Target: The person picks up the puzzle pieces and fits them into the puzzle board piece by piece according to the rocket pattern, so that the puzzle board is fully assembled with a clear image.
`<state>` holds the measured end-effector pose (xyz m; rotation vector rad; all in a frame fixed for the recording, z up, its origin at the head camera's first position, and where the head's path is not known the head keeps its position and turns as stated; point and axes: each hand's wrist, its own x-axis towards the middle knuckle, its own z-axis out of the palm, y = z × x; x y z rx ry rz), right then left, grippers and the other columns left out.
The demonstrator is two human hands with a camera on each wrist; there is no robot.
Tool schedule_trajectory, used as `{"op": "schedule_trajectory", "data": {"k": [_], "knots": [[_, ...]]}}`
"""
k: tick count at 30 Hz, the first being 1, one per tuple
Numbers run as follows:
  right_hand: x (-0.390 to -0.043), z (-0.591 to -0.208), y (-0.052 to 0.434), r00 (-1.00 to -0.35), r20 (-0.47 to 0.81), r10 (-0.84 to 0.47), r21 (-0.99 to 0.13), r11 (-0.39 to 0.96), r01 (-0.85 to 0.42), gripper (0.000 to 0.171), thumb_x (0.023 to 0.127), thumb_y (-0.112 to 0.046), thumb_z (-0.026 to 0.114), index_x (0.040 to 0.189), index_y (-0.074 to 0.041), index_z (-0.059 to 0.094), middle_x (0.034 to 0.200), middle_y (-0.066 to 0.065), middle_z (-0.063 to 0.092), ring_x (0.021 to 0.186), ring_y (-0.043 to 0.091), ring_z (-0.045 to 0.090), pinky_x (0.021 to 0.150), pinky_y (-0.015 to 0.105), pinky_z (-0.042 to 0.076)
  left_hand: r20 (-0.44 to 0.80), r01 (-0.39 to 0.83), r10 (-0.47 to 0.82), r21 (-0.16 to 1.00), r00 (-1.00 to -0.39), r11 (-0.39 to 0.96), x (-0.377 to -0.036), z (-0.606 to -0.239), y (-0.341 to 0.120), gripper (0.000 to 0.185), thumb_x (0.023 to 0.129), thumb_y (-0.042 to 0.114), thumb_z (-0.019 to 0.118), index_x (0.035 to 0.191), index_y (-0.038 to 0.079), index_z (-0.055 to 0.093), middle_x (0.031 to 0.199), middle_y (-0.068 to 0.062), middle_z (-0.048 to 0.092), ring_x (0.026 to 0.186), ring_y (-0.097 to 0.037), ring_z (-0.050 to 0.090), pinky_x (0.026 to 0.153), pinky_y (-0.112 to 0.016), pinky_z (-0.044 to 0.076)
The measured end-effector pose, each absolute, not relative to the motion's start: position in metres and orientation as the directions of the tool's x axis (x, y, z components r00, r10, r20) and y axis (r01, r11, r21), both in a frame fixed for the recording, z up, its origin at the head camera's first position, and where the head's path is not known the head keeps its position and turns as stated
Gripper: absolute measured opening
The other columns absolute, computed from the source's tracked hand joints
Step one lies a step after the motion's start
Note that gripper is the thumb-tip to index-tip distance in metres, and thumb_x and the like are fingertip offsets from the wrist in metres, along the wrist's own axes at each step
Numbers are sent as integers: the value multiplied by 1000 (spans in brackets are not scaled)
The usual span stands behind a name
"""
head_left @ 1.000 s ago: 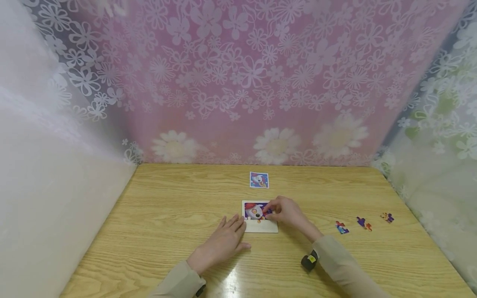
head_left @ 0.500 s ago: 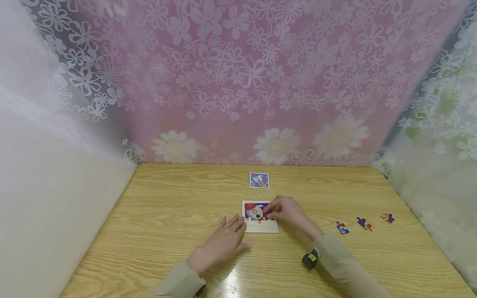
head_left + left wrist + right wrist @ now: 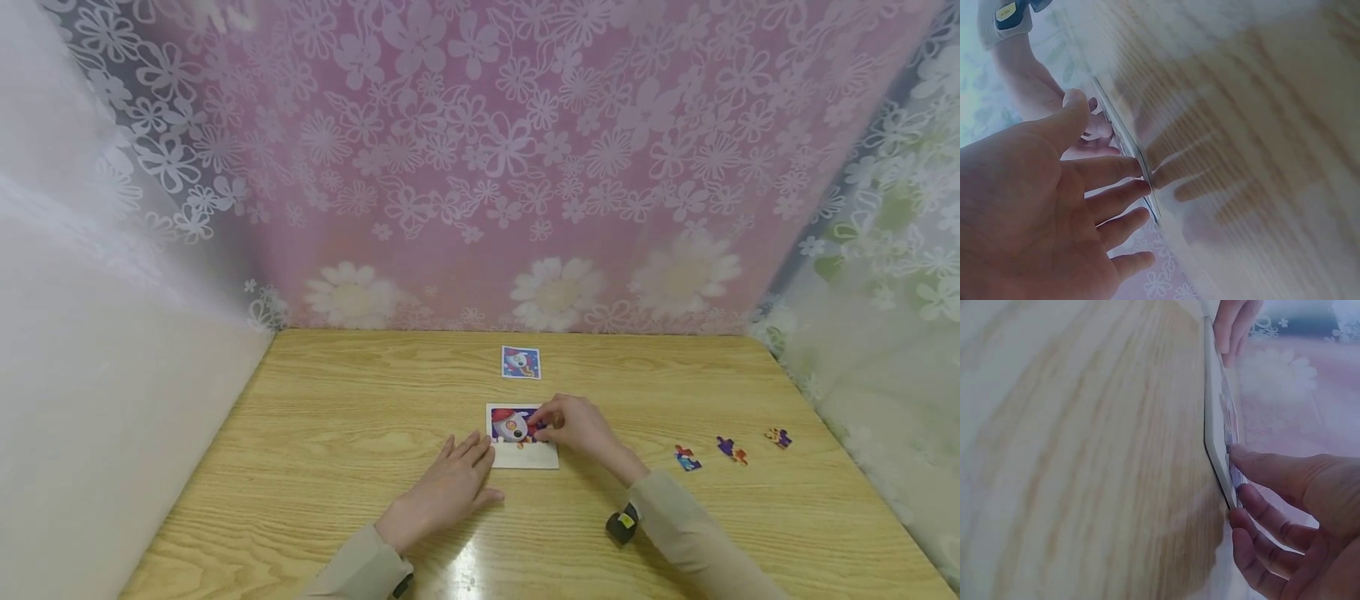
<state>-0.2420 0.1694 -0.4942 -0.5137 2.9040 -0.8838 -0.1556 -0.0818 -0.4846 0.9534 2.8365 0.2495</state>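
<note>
A white-framed jigsaw tray (image 3: 525, 457) lies on the table, its far part filled with joined pieces that show a white cartoon face with a red patch (image 3: 510, 425). The near part shows bare white. My left hand (image 3: 446, 492) rests flat, its straight fingertips on the tray's left edge. At the tray's right side my right hand (image 3: 581, 425) has its thumb and forefinger brought together on a puzzle piece, which the fingers mostly hide. The right wrist view shows that thumb (image 3: 1266, 465) and forefinger at the tray's surface, the other fingers bent by its edge.
Loose puzzle pieces lie in a row to the right: a red-and-blue one (image 3: 687, 458), a purple-and-orange group (image 3: 731, 450) and a yellow-and-purple one (image 3: 780, 437). Beyond the tray lies a small picture card (image 3: 521, 362). Flowered cloth (image 3: 495, 167) encloses the wooden table (image 3: 337, 392).
</note>
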Motion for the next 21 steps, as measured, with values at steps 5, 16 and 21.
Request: {"op": "schedule_trajectory", "data": {"k": [5, 16, 21], "knots": [[-239, -492, 176, -959, 74, -275, -643, 721, -257, 10, 94, -21, 74, 101, -15, 79, 92, -1, 72, 77, 13, 62, 66, 27, 52, -73, 587, 610, 203, -789, 783, -155, -483, -83, 68, 103, 49, 50, 151, 0, 45, 160, -16, 37, 150, -34, 30, 122, -56, 23], [-231, -486, 209, -967, 99, -233, -783, 581, -221, 28, 104, -28, 60, 114, -7, 75, 107, 12, 75, 87, 27, 72, 66, 34, 60, -82, 578, 607, 229, -790, 783, -154, -484, -84, 69, 102, 48, 52, 151, 0, 44, 161, -16, 36, 151, -34, 29, 122, -56, 22], [-222, -485, 227, -970, 116, -213, -784, 580, -221, 30, 105, -28, 58, 120, -7, 73, 116, 14, 74, 96, 28, 72, 76, 31, 61, -75, 582, 611, 231, -788, 779, -155, -484, -84, 69, 103, 48, 52, 151, -1, 44, 160, -16, 36, 151, -34, 29, 122, -56, 22]]}}
